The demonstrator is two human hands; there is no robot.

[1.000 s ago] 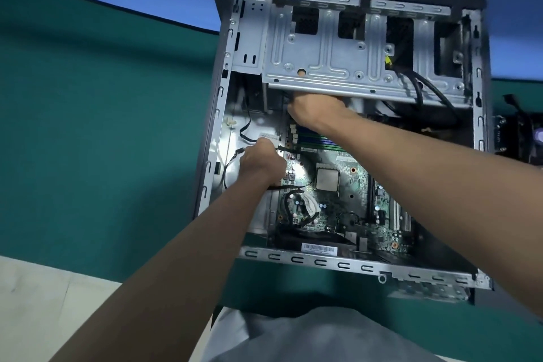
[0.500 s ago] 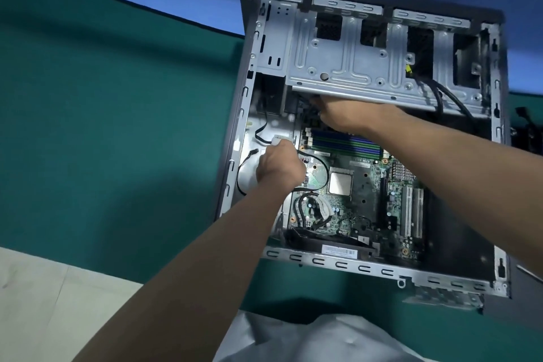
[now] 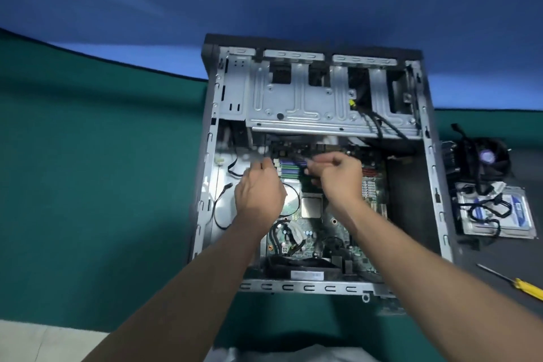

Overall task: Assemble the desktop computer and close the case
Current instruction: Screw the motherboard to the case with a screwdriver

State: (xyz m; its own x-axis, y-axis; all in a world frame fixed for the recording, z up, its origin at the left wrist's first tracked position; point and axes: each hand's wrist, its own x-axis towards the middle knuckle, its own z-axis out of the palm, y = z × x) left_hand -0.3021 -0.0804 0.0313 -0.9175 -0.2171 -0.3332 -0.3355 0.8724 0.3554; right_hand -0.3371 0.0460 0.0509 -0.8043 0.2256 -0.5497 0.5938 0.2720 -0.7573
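While both hands work inside it, an open desktop computer case lies on its side on a green cloth, the side panel off and the inside facing up. Its frame is thin grey sheet steel with punched slots and folded edges. It looks stiff and fairly heavy, and is best lifted by the outer rails with care for the sharp edges.

At the far end sits a ribbed steel drive cage, with black cables trailing from its right side. Nearer the viewer, a green motherboard lies flat on the case floor. It looks rigid but fragile, crowded with small parts, so only its edges are safe to press.

The left hand hovers at the left end of the coloured memory slots, fingers curled; whether they hold anything cannot be told. The right hand is just beside it, thumb and fingers pinching a small dark part, too blurred to name. It seems light, probably best held by its ends.

Outside the case, to the right, lie a metal hard drive under loose cables, a black cooler fan, and a yellow-handled screwdriver.
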